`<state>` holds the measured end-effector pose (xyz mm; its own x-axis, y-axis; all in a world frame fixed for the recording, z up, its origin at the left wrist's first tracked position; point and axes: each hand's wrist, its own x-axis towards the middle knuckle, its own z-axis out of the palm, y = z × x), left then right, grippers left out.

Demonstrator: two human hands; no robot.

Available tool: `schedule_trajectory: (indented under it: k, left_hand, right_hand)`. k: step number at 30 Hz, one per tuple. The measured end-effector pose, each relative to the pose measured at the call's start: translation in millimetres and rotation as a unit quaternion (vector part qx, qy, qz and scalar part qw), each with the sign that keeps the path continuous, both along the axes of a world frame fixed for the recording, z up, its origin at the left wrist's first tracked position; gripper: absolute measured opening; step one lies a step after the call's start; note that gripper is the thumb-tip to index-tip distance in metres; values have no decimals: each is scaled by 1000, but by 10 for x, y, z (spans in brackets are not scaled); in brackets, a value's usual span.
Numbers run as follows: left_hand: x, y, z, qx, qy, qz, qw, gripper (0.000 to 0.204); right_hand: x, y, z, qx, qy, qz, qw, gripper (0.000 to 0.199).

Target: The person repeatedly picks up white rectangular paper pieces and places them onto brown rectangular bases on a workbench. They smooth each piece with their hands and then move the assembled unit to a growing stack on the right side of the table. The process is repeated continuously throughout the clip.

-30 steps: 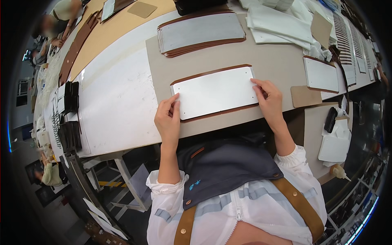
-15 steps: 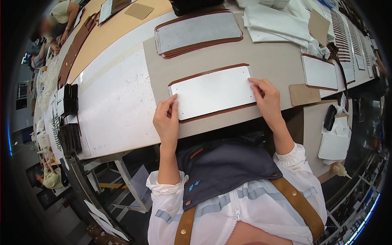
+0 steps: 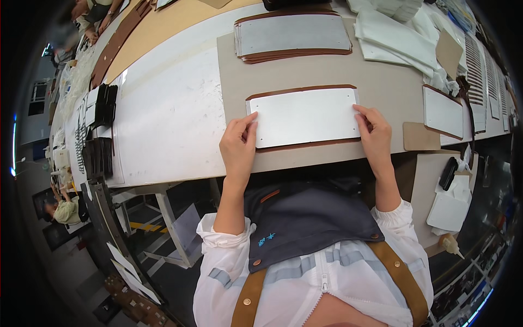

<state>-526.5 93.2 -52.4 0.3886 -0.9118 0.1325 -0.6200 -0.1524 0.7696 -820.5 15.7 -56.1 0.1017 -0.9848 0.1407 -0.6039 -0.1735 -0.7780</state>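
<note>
A white rectangular panel [image 3: 308, 116] with small holes near its corners lies on a brown leather piece [image 3: 305, 145], whose edges show along the long sides. It rests on a grey-beige mat [image 3: 239, 71] near the table's front edge. My left hand [image 3: 238, 140] pinches the panel's left short edge between thumb and fingers. At the right short edge, the thumb and forefinger of my right hand [image 3: 376, 135] close on the panel in the same way. Behind it sits a stack of similar brown-edged panels [image 3: 294, 35].
White soft sheets [image 3: 389, 46] are heaped at the back right. A panel [image 3: 442, 113] and a tan board [image 3: 421, 136] lie right of my hand. Dark folded pieces [image 3: 101, 155] stand at the left. A glue bottle [image 3: 450, 244] is at the lower right. Co-workers are at the far left.
The whole view has shifted and turned slightly, so the panel and both hands appear farther right and the panel more level. Both hands keep their pinch on the panel's ends.
</note>
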Motion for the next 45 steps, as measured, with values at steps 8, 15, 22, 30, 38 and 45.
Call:
schedule_trajectory:
  k: [8,15,22,30,38,45]
  left_hand:
    - [-2,5,-3,0,-29,-5,1000,20]
    - [15,-16,11,-5,-72,-31,997,20]
    - [15,-18,11,10,-160,-55,986,20]
    - [58,-20,-14,-21,-291,-93,952,26]
    - [-19,46,-156,-22,-319,-57,946,33]
    - [50,36,-152,-34,-345,-91,934,40]
  right_hand:
    - [-3,-12,-4,-24,10,6,1000,21]
    - [-10,-25,3,-23,30,15,999,21]
    - [15,-25,68,-32,51,32,998,19]
    - [-41,-50,72,-88,139,54,985,17]
    - [-100,-38,-77,-146,125,48,980,22]
    - [-104,-37,-157,-207,149,53,965,23]
